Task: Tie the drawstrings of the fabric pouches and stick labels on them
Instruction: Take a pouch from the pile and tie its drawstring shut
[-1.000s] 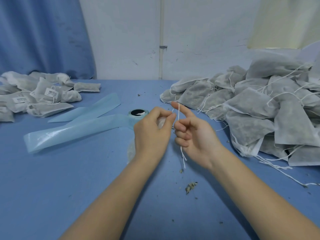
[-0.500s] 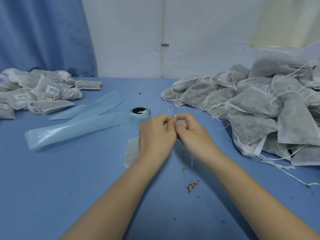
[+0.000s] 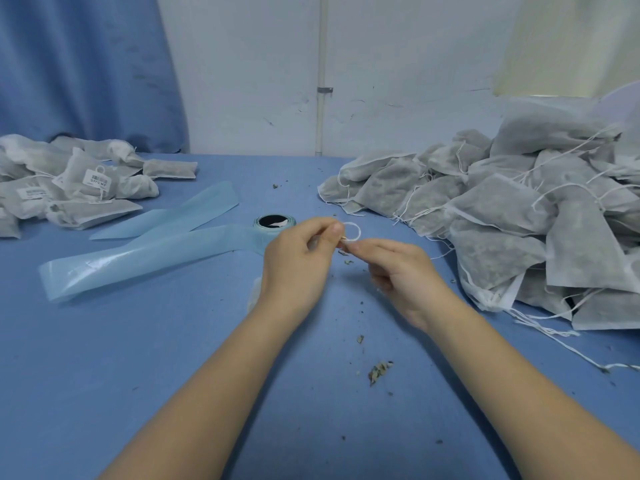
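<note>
My left hand (image 3: 298,261) and my right hand (image 3: 401,271) meet over the middle of the blue table. Between their fingertips a white drawstring (image 3: 353,232) forms a small loop, pinched by both hands. The pouch (image 3: 254,294) it belongs to lies mostly hidden under my left hand, with only a pale edge showing. A label roll (image 3: 273,225) stands just behind my left hand, and its light blue backing strip (image 3: 138,258) trails off to the left.
A big heap of grey fabric pouches (image 3: 512,216) with loose strings fills the right side. A smaller pile of pouches with labels (image 3: 69,188) lies at the far left. Crumbs of dried herb (image 3: 379,370) dot the table near my right forearm.
My right hand dropped from holding the string upright to meet my left hand. The string now makes a small loop between the fingertips.
</note>
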Demonstrator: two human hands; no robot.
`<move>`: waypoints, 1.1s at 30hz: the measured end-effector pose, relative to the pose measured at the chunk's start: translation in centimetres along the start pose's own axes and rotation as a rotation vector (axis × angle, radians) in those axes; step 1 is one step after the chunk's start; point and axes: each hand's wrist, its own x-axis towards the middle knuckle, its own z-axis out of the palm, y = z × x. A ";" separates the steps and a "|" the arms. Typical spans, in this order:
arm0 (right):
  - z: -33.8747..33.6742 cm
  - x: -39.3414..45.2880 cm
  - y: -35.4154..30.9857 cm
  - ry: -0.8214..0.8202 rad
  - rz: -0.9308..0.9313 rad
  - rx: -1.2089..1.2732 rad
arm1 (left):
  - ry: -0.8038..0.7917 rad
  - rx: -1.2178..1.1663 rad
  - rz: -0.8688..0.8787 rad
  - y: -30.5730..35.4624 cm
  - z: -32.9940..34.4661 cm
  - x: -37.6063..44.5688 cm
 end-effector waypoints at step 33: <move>1.1 -0.6 -1.2 -0.141 0.234 0.572 | 0.279 0.204 0.223 -0.2 1.5 -1.1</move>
